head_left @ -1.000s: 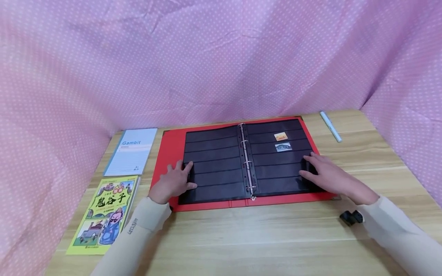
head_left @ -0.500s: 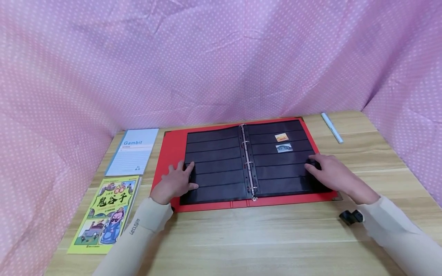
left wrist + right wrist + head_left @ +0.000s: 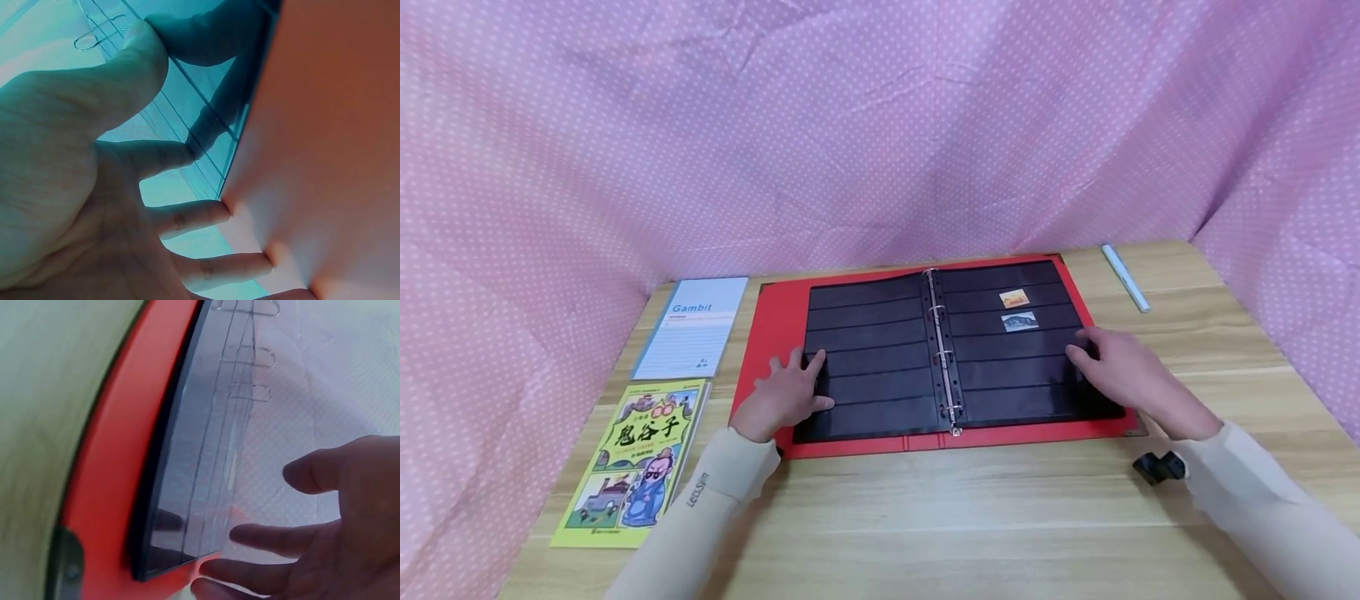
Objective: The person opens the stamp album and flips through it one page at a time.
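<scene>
A red ring binder lies opened flat on the table, with black pocket pages on both sides of its metal rings. Two small stamps, one orange and one grey, sit in the right page. My left hand rests with spread fingers at the left page's outer edge; in the left wrist view its thumb and index finger touch the glossy page, other fingertips the red cover. My right hand is at the right page's outer edge, holding nothing; the right wrist view shows its fingers extended and apart.
On the left lie a pale blue notebook and a yellow comic-style book. A light blue pen lies at the back right. Pink dotted cloth hangs behind and beside the wooden table.
My right hand has slid slightly right along the page toward its outer edge, its thumb and fingers closer together. The left hand stays in place on the binder.
</scene>
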`<state>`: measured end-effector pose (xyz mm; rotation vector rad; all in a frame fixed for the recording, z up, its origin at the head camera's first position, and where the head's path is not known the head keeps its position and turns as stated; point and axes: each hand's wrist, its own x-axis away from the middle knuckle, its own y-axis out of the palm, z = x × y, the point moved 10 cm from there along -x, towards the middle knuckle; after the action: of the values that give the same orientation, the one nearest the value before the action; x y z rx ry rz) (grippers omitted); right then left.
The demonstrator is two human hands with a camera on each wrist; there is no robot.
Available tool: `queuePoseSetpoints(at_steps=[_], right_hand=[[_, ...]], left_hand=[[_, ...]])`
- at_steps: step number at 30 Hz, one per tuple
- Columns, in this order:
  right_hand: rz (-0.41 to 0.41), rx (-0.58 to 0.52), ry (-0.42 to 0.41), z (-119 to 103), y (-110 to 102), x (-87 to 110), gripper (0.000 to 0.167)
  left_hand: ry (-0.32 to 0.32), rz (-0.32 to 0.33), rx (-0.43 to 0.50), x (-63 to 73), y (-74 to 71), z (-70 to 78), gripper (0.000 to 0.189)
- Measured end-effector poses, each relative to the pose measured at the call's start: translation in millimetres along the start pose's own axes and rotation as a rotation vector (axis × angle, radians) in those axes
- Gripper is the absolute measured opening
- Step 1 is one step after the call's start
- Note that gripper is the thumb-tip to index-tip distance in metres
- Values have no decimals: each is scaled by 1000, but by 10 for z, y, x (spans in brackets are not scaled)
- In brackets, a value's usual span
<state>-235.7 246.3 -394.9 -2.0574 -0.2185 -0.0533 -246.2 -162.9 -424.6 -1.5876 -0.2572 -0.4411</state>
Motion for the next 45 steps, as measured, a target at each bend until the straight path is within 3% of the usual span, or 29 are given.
queuePoseSetpoints(at_steps=[11,21,28,35,45], right_hand=[[-21,65,27,137,73,-47,57],[-21,47,-9,26,120,15,55],[61,-21,-26,-7,-9,51,46],[160,-16,-53,-92,-187,125,40],[178,-19,-103,-257,-241,172,39]], left_hand=[[-1,-13,-4,2,12,1,86],[7,-6,-4,-12,10,-1,87],[16,4,-12,-32,3,11,87],[13,6,-6,-20,3,12,87],[0,-12,-6,-19,5,0,88]])
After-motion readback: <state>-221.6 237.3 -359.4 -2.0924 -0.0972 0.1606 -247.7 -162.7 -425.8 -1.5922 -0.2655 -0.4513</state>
